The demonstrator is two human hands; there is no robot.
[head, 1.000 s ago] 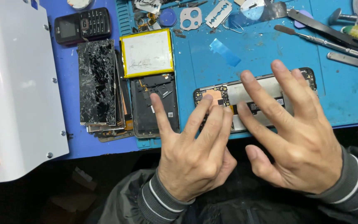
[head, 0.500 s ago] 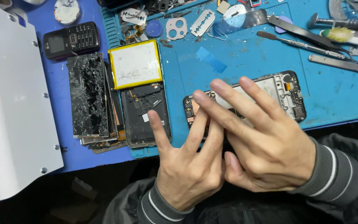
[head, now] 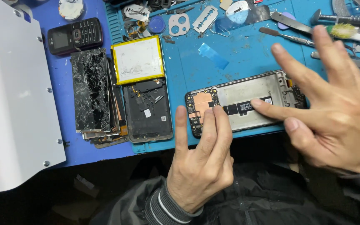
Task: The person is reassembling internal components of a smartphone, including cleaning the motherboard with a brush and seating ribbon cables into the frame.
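Note:
An opened phone frame (head: 246,93) with bare circuit board and copper patch lies on the blue mat (head: 246,58) near its front edge. My left hand (head: 203,162) hovers just in front of the frame's left end, fingers up and together, holding nothing. Spread wide, my right hand (head: 330,112) hangs over the frame's right end, its index fingertip close to the frame's dark middle strip. Neither hand grips anything.
A black back cover (head: 148,110), a flat battery with yellow edge (head: 138,59) and a stack of cracked screens (head: 90,89) lie left. A small black keypad phone (head: 75,36) sits behind. Metal tools (head: 296,26), a razor blade (head: 205,18) and a white machine (head: 13,96) surround the mat.
My hands were pressed together over the frame; now they have parted. The right hand moved right and spread open, the left stayed near the frame's left end. The view shifted closer.

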